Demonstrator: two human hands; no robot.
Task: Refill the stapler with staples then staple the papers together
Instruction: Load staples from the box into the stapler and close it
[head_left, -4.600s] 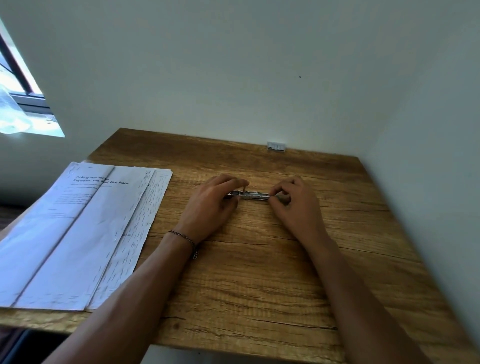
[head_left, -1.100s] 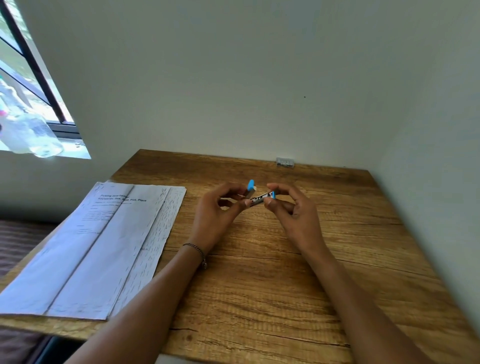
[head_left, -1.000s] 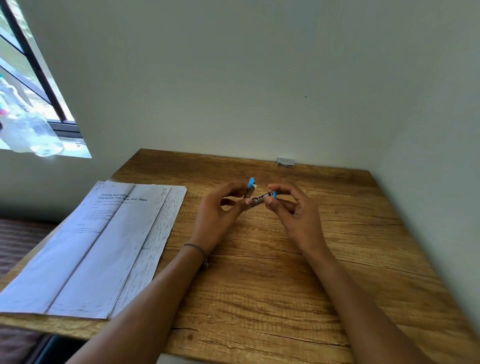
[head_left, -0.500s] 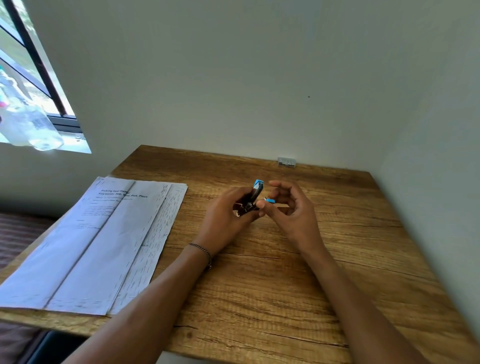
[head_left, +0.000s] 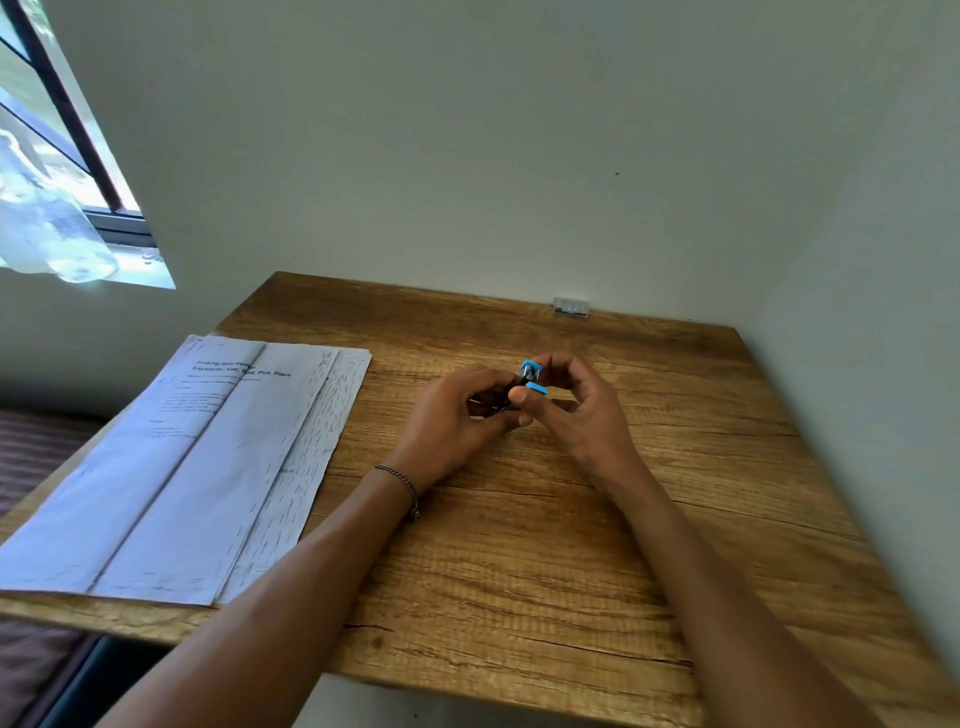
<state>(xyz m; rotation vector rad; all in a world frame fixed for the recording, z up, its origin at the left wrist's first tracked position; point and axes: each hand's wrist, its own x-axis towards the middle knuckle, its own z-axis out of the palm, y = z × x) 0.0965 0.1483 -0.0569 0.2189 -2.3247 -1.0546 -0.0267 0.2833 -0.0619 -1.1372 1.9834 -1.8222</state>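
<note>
Papers (head_left: 197, 457) lie at the left, the left hand (head_left: 452, 421) curls round the small blue stapler (head_left: 525, 382) held above the wooden table (head_left: 519, 571), the right hand (head_left: 582, 410) pinches its blue tip, and a slipping pinch could drop or jam it.

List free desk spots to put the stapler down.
Bare wood on the table: right of the right hand up to the wall, the near strip between the forearms, and the back band between the papers and the staple strip. Crowded: the left side under papers, and centre, where left hand and right grip the stapler.
</note>
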